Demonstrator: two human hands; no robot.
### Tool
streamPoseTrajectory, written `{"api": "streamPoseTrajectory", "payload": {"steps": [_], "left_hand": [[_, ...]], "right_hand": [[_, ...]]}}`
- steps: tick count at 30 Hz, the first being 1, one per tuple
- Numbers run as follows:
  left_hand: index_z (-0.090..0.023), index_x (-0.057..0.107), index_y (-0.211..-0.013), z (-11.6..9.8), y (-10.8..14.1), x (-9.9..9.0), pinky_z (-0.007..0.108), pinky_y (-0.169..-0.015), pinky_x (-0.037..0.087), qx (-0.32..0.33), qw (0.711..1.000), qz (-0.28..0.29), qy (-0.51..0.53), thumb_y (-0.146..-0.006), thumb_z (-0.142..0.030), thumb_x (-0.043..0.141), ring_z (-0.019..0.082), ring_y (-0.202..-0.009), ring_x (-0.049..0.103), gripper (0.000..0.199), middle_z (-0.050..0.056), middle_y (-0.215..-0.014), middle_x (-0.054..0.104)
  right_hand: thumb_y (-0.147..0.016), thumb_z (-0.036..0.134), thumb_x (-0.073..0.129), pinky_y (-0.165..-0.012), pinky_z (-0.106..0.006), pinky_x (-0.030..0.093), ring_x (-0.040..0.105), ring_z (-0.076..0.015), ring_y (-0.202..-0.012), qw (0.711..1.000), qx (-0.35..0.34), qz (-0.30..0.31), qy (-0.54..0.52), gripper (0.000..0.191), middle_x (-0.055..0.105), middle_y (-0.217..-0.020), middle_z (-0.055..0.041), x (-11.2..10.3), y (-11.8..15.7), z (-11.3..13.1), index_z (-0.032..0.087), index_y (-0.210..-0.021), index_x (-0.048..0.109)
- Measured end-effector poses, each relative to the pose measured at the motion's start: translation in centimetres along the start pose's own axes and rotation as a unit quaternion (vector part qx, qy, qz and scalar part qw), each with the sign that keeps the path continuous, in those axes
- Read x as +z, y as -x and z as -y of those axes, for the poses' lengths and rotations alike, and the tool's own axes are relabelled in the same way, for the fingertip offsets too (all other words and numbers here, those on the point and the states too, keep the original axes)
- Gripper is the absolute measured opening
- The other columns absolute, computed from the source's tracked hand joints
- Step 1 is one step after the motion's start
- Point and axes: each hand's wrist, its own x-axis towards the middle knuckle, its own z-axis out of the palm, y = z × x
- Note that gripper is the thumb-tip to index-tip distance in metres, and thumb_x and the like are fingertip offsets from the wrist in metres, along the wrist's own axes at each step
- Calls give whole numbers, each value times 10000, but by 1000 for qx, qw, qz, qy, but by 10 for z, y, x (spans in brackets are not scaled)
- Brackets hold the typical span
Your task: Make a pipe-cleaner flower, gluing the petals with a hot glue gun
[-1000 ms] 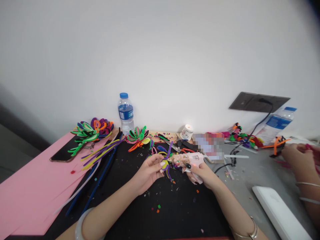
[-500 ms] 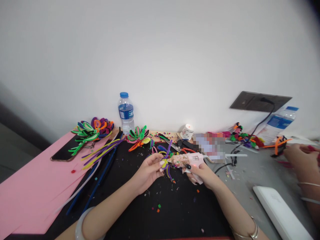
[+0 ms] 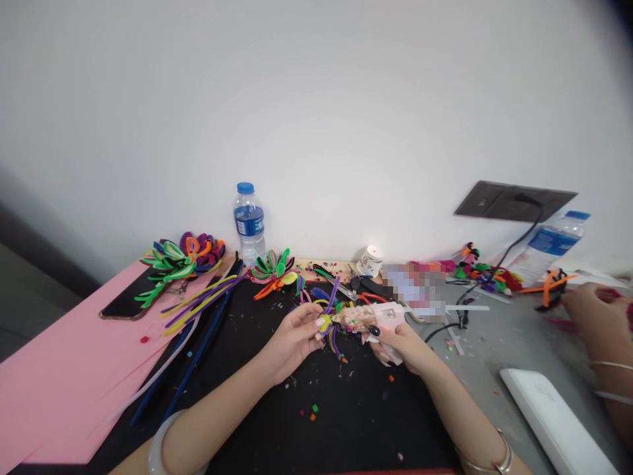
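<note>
As the left hand (image 3: 297, 338) pinches a small yellow pipe-cleaner piece (image 3: 325, 323), the right hand (image 3: 403, 344) grips a pale-pink plastic glue gun (image 3: 366, 316).
Both things are above the flat black mat (image 3: 356, 422), toward its back.

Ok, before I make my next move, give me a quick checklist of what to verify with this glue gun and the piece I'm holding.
1. Glue gun gripped in right hand: ok.
2. Yellow piece pinched in left hand: ok.
3. Left fingers well away from the gun's tip: not ok, they are very near it.
4. Black plug in the wall socket: ok, though whether its cord feeds the gun I cannot tell.
5. Black mat free of loose bits: not ok, scraps are scattered on it.
6. Glue on the yellow piece: cannot tell, too small.
</note>
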Motion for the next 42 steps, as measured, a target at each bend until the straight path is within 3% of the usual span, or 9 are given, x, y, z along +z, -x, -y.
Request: {"api": "streamPoseTrajectory", "payload": {"steps": [42], "left_hand": [[-181, 617, -822, 0, 1, 1, 194, -582, 417, 1, 1000, 13, -23, -677, -176, 692, 56, -575, 476, 163, -23, -701, 543]], "right_hand": [[-670, 460, 643, -346, -178, 310, 334, -38, -335, 1000, 15, -12, 13, 350, 423, -437, 71, 4, 0, 2, 132, -744, 547]]}}
